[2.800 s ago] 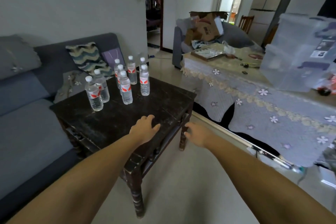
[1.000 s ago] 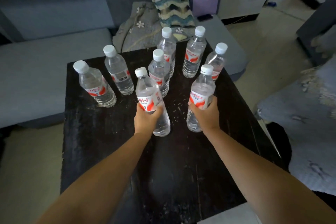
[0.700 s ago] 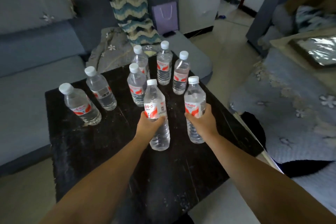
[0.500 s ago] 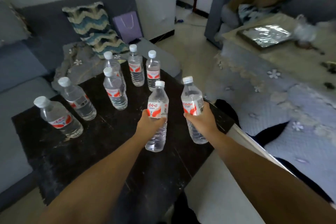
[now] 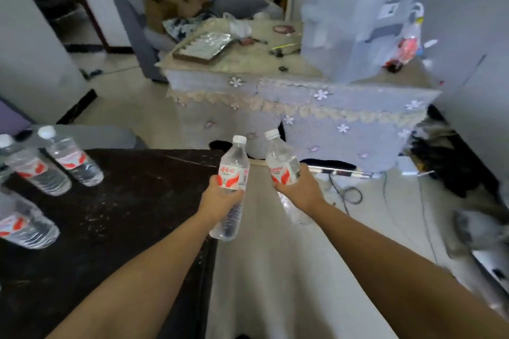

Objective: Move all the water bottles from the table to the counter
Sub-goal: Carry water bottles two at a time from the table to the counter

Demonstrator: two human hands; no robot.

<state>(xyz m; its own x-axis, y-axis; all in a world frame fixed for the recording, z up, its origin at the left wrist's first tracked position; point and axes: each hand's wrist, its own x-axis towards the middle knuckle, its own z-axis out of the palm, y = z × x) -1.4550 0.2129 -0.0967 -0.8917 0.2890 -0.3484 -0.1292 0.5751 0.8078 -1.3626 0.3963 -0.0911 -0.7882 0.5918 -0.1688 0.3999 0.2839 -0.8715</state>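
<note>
Floor [image 5: 275,270] of pale tile fills the middle of the view, with a cloth-covered counter [image 5: 316,115] beyond it, its flowered grey drape hanging down the front and a clear plastic storage bin [image 5: 355,14] standing on top toward the right. A dark wooden table [image 5: 124,215] occupies the lower left. Three water bottles stand on it near its left side: one [image 5: 74,159] toward the far edge, one [image 5: 35,170] just beside it on the left, and one [image 5: 24,226] nearer, cut by the frame edge. The left hand [image 5: 220,199] is wrapped around a left-held bottle [image 5: 231,184], upright over the table's right edge. The right hand [image 5: 300,188] grips a right-held bottle [image 5: 281,159], tilted slightly left, above the floor between table and counter.
</note>
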